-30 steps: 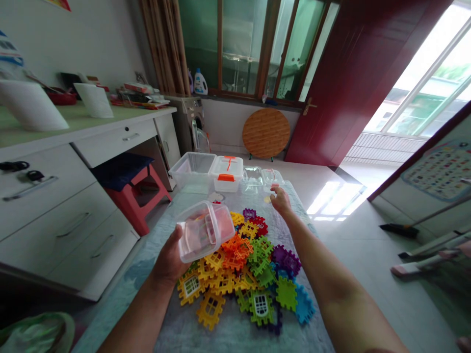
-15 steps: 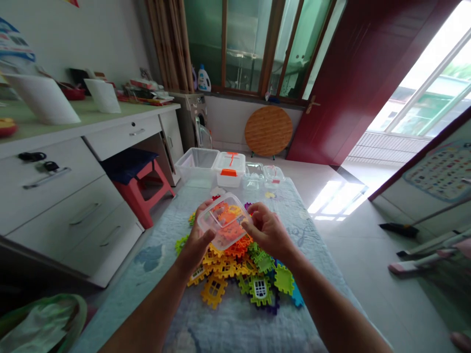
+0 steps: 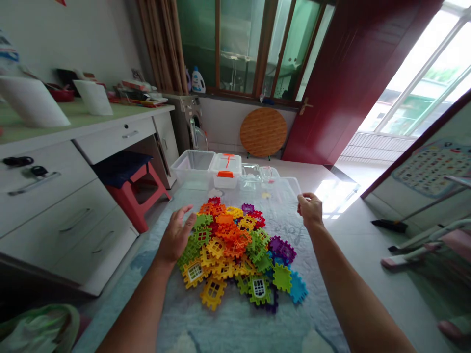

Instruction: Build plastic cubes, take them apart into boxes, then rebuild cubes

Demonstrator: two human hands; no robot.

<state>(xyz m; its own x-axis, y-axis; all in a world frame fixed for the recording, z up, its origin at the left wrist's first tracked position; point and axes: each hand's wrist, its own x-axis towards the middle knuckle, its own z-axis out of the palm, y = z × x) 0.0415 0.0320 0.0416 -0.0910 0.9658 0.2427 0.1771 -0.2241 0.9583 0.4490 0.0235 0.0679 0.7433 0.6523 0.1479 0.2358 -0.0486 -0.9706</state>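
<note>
A heap of colourful interlocking plastic building pieces (image 3: 228, 240) lies on the cloth-covered table, in orange, yellow, green, purple, red and blue. Some pieces have window grilles. At the left edge of the heap is my left hand (image 3: 178, 233), fingers apart and nothing in it. My right hand (image 3: 310, 208) pinches the near right edge of a clear plastic container (image 3: 290, 186) at the far right of the table. This container is see-through and its outline is faint.
Along the far edge stand a large clear bin (image 3: 193, 164), a lidded box with orange clasps (image 3: 227, 179) and small clear containers (image 3: 250, 176). A blue-topped pink stool (image 3: 136, 189) and a white desk (image 3: 66, 196) are at left. A red door (image 3: 342, 73) is at right.
The clear container has gone from above the heap to the far right in my right hand. My left hand has let go of it and moved left.
</note>
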